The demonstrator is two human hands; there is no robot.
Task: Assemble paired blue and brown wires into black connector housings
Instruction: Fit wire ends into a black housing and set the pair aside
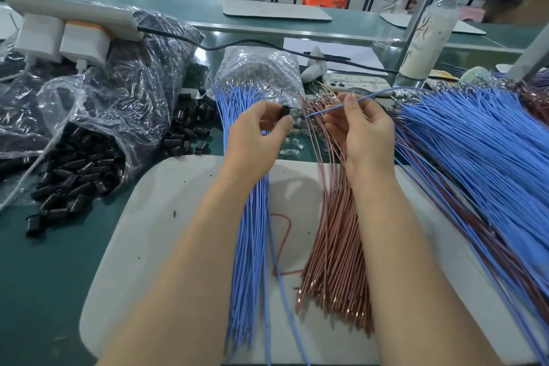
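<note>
Nearest us, a white rounded plastic work board [166, 202] lies on the green bench top [44, 276]. Two sheaves run away from us on it: a bundle of blue insulated wires [249, 261] on the left and a bundle of copper-brown wires [335, 261] on the right, with bare board between.

Over their far ends the two hands meet. The left hand [255, 140] pinches a small black connector housing [285, 112] between thumb and forefinger, roughly upright. Which way its opening faces we cannot tell. The right hand [365, 134] pinches a single blue wire [325, 110] between thumb and fingertips.

The wire's long axis slopes from upper right down to lower left. Its free tip points at the housing, just to the right of it and not touching. We judge the insertion not yet begun: the right hand must carry the tip leftward across that short gap, and wire and cavity need lining up. There is open air between the hands, though the brown wires' ends crowd just beneath.

To the right, a broad heap of blue wires [475, 151] fans over the board's edge. Further left, a clear plastic bag [98, 116] spills loose black housings [74, 175] onto the bench. Beyond stand a second clear bag of small parts [258, 68], a white phone [353, 83] and a pale plastic bottle [430, 30].
</note>
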